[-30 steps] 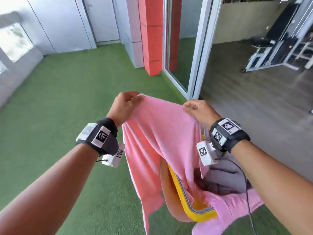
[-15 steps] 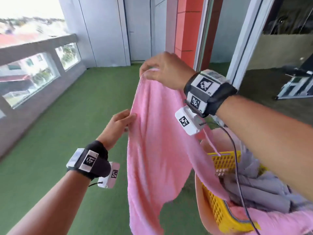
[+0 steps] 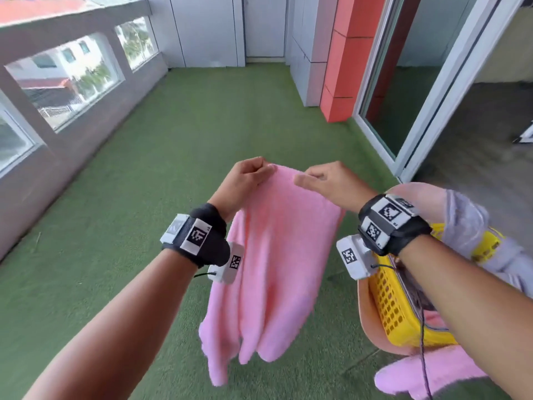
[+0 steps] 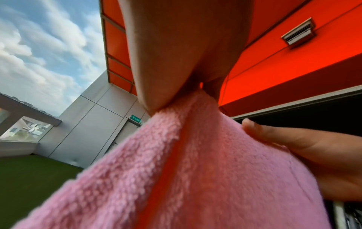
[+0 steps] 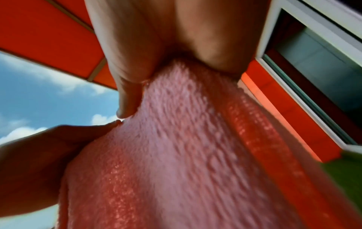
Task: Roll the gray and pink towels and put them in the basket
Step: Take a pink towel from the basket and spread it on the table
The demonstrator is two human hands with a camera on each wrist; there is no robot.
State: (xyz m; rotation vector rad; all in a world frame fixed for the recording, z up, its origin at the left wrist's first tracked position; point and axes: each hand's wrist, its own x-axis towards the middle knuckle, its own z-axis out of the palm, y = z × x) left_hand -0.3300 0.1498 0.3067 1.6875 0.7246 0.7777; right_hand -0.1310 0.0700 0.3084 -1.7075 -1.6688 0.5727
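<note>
A pink towel (image 3: 277, 255) hangs in the air in front of me, gripped along its top edge. My left hand (image 3: 248, 174) pinches the left end of that edge, and my right hand (image 3: 323, 180) pinches the right end a short way off. The left wrist view shows thumb and finger closed on the pink towel (image 4: 195, 162); the right wrist view shows the same pinch on the pink towel (image 5: 186, 147). A yellow basket (image 3: 395, 310) stands at my lower right, with gray towels (image 3: 473, 229) in it and over its rim.
More pink cloth (image 3: 418, 373) lies below the basket at the lower right. Green artificial turf (image 3: 202, 134) covers the balcony floor. A low wall with windows (image 3: 66, 90) runs along the left. A red column (image 3: 343, 70) and a glass sliding door (image 3: 409, 82) stand on the right.
My right hand has come down from high up to the level of my left hand. Both hands now hold the towel's top edge side by side, and the towel hangs clear of the basket.
</note>
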